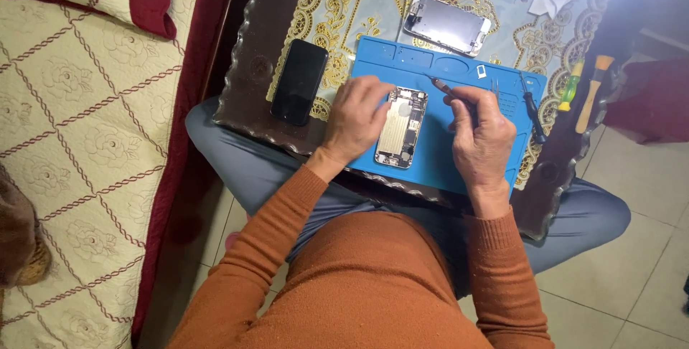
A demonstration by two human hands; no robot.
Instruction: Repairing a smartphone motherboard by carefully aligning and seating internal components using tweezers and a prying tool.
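An opened phone body (402,128), its inner parts showing, lies on a blue work mat (438,155). My left hand (357,117) rests on the phone's left edge and steadies it. My right hand (482,134) pinches a thin dark tool (448,91) whose tip points up and left, just past the phone's top right corner. Both arms wear orange sleeves.
A black phone (298,81) lies left of the mat. A detached screen (446,24) lies beyond it on the lace-patterned table (251,98). A dark screwdriver (532,107) and tweezers (494,88) sit on the mat's right. Green (570,86) and orange (594,91) handled tools lie further right. A quilted bed (79,126) is left.
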